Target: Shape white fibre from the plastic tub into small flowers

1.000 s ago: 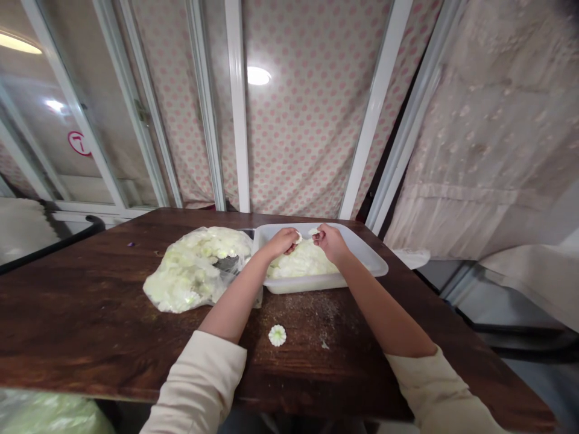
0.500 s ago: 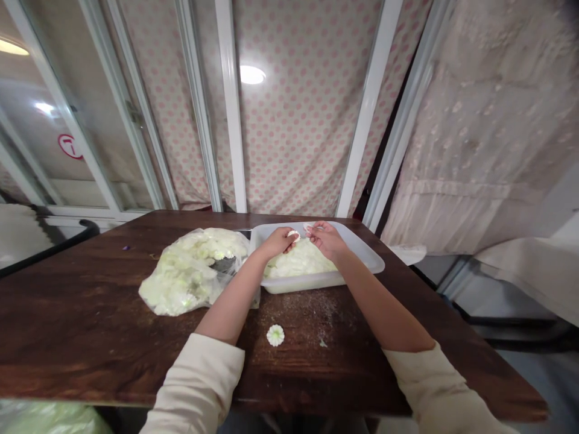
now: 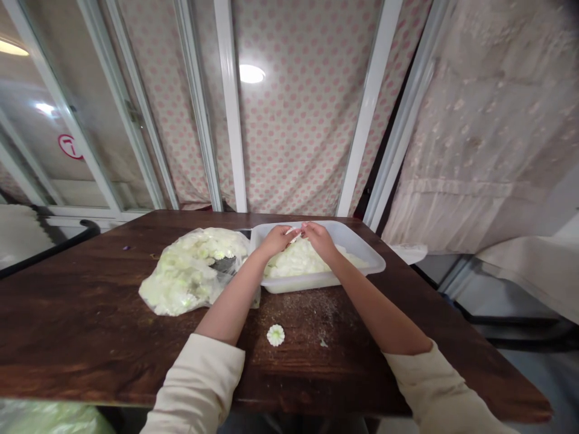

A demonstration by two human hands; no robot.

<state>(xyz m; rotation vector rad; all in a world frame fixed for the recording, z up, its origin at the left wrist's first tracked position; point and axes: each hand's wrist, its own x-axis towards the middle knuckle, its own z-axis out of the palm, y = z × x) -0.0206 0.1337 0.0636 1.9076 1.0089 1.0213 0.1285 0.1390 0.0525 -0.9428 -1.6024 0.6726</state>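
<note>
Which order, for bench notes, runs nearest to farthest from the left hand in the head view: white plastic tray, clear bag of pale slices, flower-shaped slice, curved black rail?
Left hand:
1. White plastic tray: beneath it.
2. Clear bag of pale slices: left.
3. Flower-shaped slice: on the table.
4. Curved black rail: far left.

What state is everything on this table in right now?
Left hand: pinching a thin white slice.
Right hand: fingers closed beside that slice.
White plastic tray: heaped with pale slices.
Clear plastic bag: slumped, full of more.
Flower-shaped slice: lying alone.
Wooden table: crumb-scattered.
</note>
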